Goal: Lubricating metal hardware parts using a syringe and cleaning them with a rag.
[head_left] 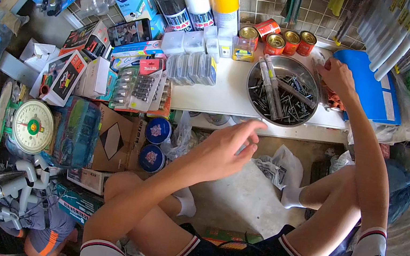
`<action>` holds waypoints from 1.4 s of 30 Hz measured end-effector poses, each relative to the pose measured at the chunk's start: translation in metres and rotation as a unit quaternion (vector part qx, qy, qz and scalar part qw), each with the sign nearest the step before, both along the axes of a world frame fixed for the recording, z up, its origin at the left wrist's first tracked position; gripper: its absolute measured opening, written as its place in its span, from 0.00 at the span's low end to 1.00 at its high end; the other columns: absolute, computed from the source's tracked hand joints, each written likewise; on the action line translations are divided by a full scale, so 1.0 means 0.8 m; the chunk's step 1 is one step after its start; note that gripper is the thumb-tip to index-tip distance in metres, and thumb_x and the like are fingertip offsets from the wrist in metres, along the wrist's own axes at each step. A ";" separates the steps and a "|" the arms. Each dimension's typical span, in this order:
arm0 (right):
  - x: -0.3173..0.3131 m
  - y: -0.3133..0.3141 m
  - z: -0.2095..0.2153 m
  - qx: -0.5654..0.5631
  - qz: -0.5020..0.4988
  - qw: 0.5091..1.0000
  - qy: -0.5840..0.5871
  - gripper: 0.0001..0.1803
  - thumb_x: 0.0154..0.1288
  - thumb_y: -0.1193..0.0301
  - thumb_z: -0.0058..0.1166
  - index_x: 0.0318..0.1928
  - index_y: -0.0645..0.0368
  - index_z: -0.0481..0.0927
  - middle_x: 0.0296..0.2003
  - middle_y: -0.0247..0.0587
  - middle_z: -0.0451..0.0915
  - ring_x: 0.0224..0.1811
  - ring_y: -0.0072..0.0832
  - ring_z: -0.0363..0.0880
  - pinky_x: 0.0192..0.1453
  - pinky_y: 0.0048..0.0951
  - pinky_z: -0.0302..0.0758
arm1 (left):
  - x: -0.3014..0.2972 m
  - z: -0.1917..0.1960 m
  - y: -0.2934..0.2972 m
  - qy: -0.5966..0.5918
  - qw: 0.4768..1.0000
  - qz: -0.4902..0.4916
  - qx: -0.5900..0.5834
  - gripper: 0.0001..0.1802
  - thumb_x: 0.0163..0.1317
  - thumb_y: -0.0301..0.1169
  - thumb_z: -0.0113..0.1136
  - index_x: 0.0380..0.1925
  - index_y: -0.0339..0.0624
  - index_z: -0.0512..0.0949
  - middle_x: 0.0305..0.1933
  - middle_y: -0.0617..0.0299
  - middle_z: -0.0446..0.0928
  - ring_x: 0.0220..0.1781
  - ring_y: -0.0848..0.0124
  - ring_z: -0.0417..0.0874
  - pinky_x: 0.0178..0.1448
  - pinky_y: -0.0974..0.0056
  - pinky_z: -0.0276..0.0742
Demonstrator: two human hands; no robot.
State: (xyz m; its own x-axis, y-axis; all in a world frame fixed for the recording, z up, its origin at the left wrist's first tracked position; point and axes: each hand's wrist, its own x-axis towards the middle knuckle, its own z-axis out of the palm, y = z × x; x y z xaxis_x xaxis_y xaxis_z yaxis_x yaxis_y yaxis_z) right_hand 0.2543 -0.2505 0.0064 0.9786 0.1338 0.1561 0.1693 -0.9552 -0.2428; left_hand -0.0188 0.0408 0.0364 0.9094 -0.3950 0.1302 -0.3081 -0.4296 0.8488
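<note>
My left hand (229,145) hovers in front of the table's near edge, its fingers loosely bent and apart, with nothing visible in them. Beyond the table's right part, my right hand (339,79) is beside a blue folder (367,82), above a small pile of orange-red pieces (333,100). Its fingers are curled together; whatever they may hold is hidden. Between the hands, on the white table (204,98), stands a round metal bowl (296,67) full of dark screws (295,109). Clear slim tubes (272,90) lie across the screws.
Several small red cans (275,44) and spray cans (201,5) line the back. Clear plastic boxes (192,67) and packaged drill bits (141,87) crowd the left. A dial scale (33,126) and grey pipe fittings (3,197) are farther left, near another person's leg (44,242). Plastic packets (394,35) hang at right.
</note>
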 end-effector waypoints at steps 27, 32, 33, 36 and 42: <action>-0.063 0.120 -0.001 0.003 0.169 0.980 0.104 0.30 0.60 0.45 0.62 0.38 0.65 0.88 0.38 0.61 0.87 0.46 0.50 0.87 0.57 0.46 0.81 | -0.006 -0.028 0.018 0.023 0.910 -0.129 0.394 0.15 0.70 0.32 0.55 0.54 0.40 0.78 0.45 0.47 0.83 0.51 0.48 0.85 0.55 0.47 0.80; -0.097 0.144 0.025 -0.059 0.125 0.990 0.013 0.33 0.58 0.43 0.63 0.41 0.65 0.87 0.42 0.58 0.87 0.49 0.49 0.87 0.55 0.45 0.83 | -0.009 -0.037 0.022 0.009 0.910 -0.119 0.396 0.15 0.70 0.33 0.55 0.54 0.40 0.77 0.46 0.48 0.83 0.51 0.49 0.85 0.55 0.47 0.80; -0.103 0.151 0.026 -0.059 0.127 0.990 0.012 0.33 0.58 0.43 0.63 0.41 0.65 0.87 0.42 0.58 0.87 0.49 0.49 0.87 0.55 0.45 0.83 | -0.009 -0.037 0.021 0.014 0.907 -0.121 0.404 0.16 0.71 0.33 0.55 0.54 0.40 0.77 0.46 0.48 0.83 0.51 0.49 0.85 0.55 0.47 0.80; -0.112 0.161 0.027 -0.101 0.158 0.980 0.062 0.28 0.56 0.50 0.66 0.42 0.65 0.87 0.43 0.56 0.87 0.48 0.48 0.87 0.53 0.45 0.84 | -0.010 -0.037 0.023 0.023 0.909 -0.123 0.398 0.16 0.71 0.33 0.54 0.54 0.40 0.77 0.46 0.47 0.83 0.51 0.49 0.85 0.56 0.47 0.80; -0.115 0.170 0.036 -0.105 0.161 0.978 0.076 0.22 0.55 0.58 0.65 0.42 0.65 0.87 0.43 0.55 0.87 0.48 0.47 0.88 0.52 0.43 0.85 | -0.016 -0.032 0.024 0.006 0.918 -0.119 0.378 0.16 0.71 0.33 0.54 0.55 0.40 0.78 0.46 0.48 0.83 0.51 0.49 0.85 0.56 0.47 0.79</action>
State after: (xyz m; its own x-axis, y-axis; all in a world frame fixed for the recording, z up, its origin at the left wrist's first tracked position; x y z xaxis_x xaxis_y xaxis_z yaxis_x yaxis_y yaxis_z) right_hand 0.1625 -0.1142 0.0352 0.8900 0.4531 -0.0518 0.4474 -0.8895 -0.0931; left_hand -0.0317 0.0596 0.0111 0.7852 -0.5564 -0.2718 -0.4624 -0.8188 0.3402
